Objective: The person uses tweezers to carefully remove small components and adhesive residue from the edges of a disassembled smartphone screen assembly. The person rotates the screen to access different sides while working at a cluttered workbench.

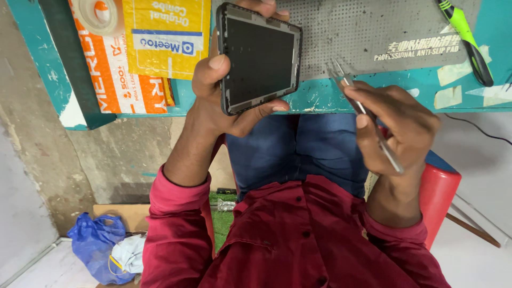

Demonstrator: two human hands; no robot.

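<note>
Open gap between phone (261, 56) and tweezers (362, 109), above bare grey mat (373, 32).

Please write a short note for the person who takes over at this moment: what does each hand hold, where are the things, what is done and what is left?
Left hand: holds the dark phone frame by its edges, raised over the bench edge, flat dark face toward the camera.
Right hand: fingers pinch metal tweezers, tips pointing toward the frame, not touching it.
On the teal bench: grey anti-slip mat, green-handled tool, tape roll, orange and yellow packets.
Done: frame picked up, tweezers in hand.
Left: tweezers have not yet reached the frame.
</note>
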